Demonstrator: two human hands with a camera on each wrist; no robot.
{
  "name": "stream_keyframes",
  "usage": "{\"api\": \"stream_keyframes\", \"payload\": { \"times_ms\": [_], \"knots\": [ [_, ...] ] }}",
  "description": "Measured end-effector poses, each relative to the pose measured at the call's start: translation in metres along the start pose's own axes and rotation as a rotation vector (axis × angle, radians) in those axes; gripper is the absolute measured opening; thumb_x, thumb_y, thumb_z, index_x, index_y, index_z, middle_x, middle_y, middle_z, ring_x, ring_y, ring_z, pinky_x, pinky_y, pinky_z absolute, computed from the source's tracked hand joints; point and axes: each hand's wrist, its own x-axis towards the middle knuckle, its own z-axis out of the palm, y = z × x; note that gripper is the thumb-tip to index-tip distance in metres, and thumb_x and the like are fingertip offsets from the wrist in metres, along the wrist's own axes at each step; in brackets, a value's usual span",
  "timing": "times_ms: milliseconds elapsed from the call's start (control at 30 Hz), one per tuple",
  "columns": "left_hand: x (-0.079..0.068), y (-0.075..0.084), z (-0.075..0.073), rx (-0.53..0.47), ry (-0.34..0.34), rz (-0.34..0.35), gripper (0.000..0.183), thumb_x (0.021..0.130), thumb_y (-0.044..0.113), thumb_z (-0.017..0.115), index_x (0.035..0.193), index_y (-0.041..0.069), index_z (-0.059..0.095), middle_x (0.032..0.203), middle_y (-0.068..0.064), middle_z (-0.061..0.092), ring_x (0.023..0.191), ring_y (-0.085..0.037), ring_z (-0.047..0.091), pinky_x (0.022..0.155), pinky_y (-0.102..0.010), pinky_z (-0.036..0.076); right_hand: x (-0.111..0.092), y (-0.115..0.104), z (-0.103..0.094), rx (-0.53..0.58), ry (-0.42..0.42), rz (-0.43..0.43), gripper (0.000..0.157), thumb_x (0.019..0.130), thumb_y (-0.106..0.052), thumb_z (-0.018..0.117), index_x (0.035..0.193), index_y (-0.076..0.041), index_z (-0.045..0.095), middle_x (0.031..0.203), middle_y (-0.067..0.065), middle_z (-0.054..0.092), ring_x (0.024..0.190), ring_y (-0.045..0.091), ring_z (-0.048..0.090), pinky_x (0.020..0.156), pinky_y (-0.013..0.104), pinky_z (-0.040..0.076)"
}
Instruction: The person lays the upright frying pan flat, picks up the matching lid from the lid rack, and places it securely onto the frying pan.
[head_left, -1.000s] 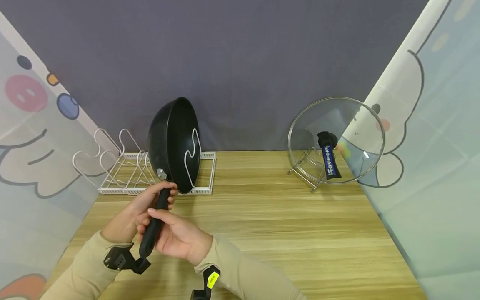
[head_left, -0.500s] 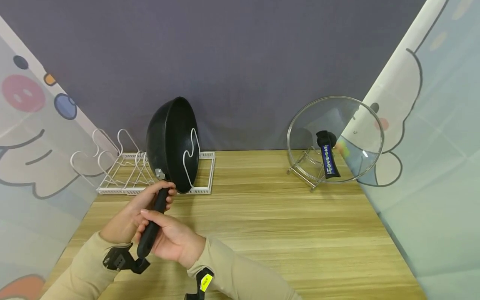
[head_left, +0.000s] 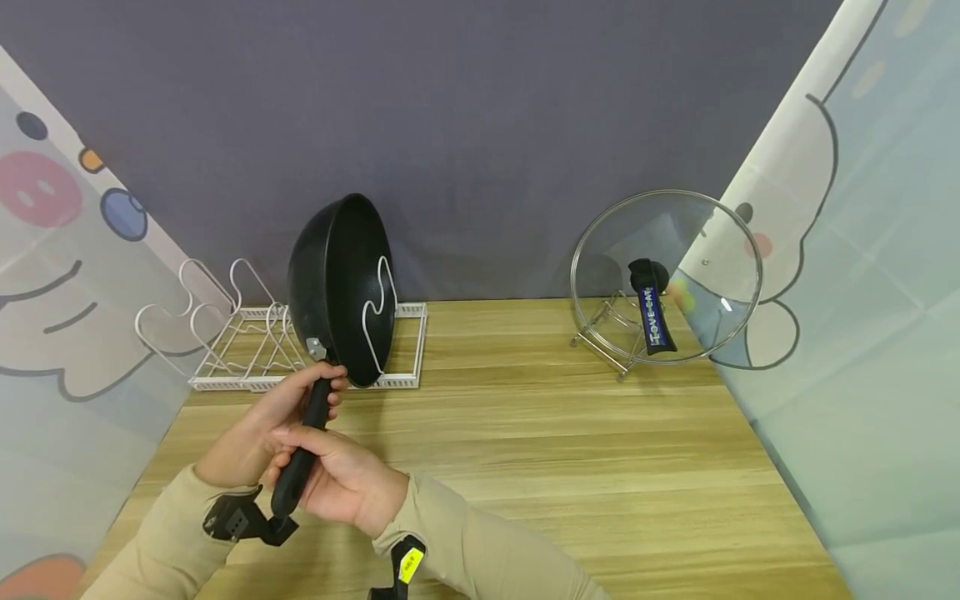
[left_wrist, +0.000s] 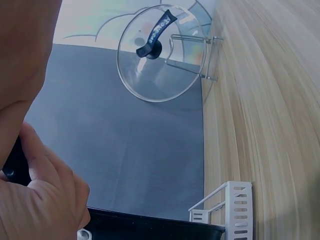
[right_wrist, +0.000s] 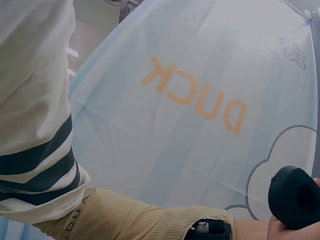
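A black wok [head_left: 309, 275] stands on its side in the right part of a white wire rack [head_left: 411, 381], its open face turned right behind a curved wire divider. Its black handle [head_left: 294, 482] slants down toward me. My left hand [head_left: 288, 408] grips the handle close to the wok. Lower down, my right hand [head_left: 348, 483] holds the same handle with the thumb across it. In the left wrist view, the left hand [left_wrist: 47, 195] is curled by the wok's rim [left_wrist: 150, 225]. The handle's end [right_wrist: 295, 197] shows at the right wrist view's corner.
A glass lid [head_left: 667, 233] with a black handle leans upright in a small metal stand [head_left: 611, 354] at the right. Wooden tabletop [head_left: 540, 433] lies between rack and stand. A grey back wall [head_left: 480, 150] and printed side panels [head_left: 862, 375] enclose the table.
Both hands keep their hold on the handle; the right thumb has slid slightly left across it. The wok stays in the rack. The whole head view shifts slightly.
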Motion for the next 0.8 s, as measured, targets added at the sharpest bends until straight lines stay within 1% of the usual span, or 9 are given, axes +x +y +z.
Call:
{"api": "stream_keyframes", "payload": {
  "times_ms": [100, 233, 433, 700, 800],
  "knots": [
    [0.0001, -0.0002, -0.0007, 0.014, -0.007, 0.010, 0.034, 0.102, 0.014, 0.030, 0.088, 0.014, 0.061, 0.077, 0.009, 0.059, 0.066, -0.001, 0.059, 0.064, -0.015, 0.050, -0.0010, -0.0003, -0.0003, -0.002, -0.007, 0.001, 0.023, 0.096, -0.010, 0.040, 0.077, -0.014, 0.054, 0.065, -0.010, 0.049, 0.060, -0.002, 0.045, 0.070, 0.014, 0.039],
    [0.0000, -0.0008, -0.0029, 0.043, -0.015, 0.041, 0.031, 0.101, 0.011, 0.031, 0.093, 0.014, 0.061, 0.080, 0.009, 0.059, 0.067, -0.001, 0.059, 0.065, -0.016, 0.050, -0.0013, -0.0001, -0.0007, 0.002, -0.010, 0.003, 0.024, 0.097, -0.010, 0.040, 0.078, -0.014, 0.053, 0.064, -0.010, 0.049, 0.060, -0.002, 0.045, 0.071, 0.014, 0.039],
    [0.0005, -0.0006, -0.0039, 0.063, -0.040, 0.051, 0.030, 0.100, 0.008, 0.030, 0.095, 0.015, 0.059, 0.082, 0.009, 0.057, 0.069, 0.000, 0.059, 0.066, -0.016, 0.050, -0.0009, 0.0008, -0.0007, 0.001, -0.022, -0.006, 0.025, 0.097, -0.010, 0.038, 0.076, -0.015, 0.051, 0.064, -0.010, 0.048, 0.061, -0.002, 0.044, 0.071, 0.014, 0.039],
    [0.0004, -0.0013, -0.0035, 0.123, -0.014, 0.068, 0.028, 0.099, 0.008, 0.031, 0.093, 0.017, 0.057, 0.080, 0.010, 0.056, 0.067, 0.001, 0.057, 0.064, -0.016, 0.049, 0.0001, 0.0040, -0.0017, -0.026, -0.039, -0.049, 0.026, 0.097, -0.009, 0.037, 0.075, -0.016, 0.051, 0.064, -0.011, 0.047, 0.061, -0.002, 0.043, 0.070, 0.015, 0.038],
    [0.0003, -0.0020, -0.0040, 0.138, -0.019, 0.077, 0.027, 0.100, 0.008, 0.031, 0.092, 0.017, 0.056, 0.080, 0.010, 0.055, 0.067, 0.000, 0.056, 0.064, -0.015, 0.049, 0.0001, 0.0050, -0.0021, -0.026, -0.044, -0.052, 0.026, 0.096, -0.009, 0.037, 0.076, -0.016, 0.050, 0.064, -0.011, 0.047, 0.061, -0.002, 0.043, 0.070, 0.015, 0.037]
  ]
}}
